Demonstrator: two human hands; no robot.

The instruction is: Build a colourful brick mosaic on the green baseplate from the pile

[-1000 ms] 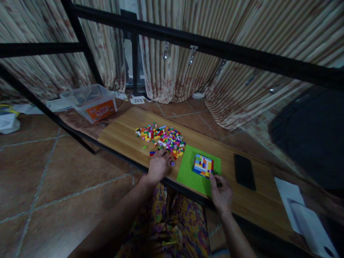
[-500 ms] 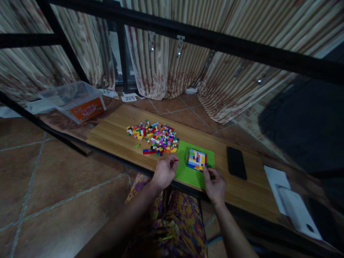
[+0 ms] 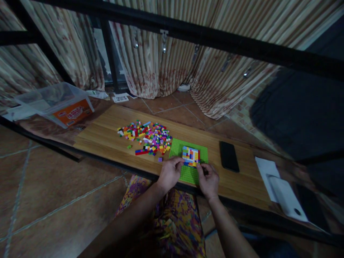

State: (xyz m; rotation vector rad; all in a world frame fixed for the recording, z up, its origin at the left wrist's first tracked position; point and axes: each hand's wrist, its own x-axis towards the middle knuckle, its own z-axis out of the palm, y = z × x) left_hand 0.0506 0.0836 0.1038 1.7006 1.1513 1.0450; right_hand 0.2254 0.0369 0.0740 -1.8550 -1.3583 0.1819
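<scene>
Our L hand point(image 3: 170, 173), lower ctr of frame, has thumb & index drawn together at the near-left corner of the multicolored brick build point(image 3: 191, 155); can't tell if a small brick sits btwn those fingertips. Our R hand point(image 3: 209, 179), just right of it, is curled w/ thumb & index at the build's near-right corner; can't tell if they grip it or only touch.

We see the build right of ctr, low & squarish, on the green studded baseplate point(image 3: 189, 176), which lies on the wood-look tabletop point(image 3: 102, 132). Left of the plate, approx. mid-frame, we've a loose pile of toy bricks point(image 3: 157, 138), mixed colors. Near its lower edge: a red-and-blue brick row point(image 3: 141, 152), a purple brick point(image 3: 160, 159) close to our L hand, & a lime piece point(image 3: 129, 146) off to the left.

Black smartphone point(image 3: 229, 156) lies right of the plate, apart from it. Clear plastic tub point(image 3: 73, 113) w/ orange label is at the left of frame; striped curtains point(image 3: 145, 64) hang across the top, behind a black metal bar point(image 3: 188, 34).
</scene>
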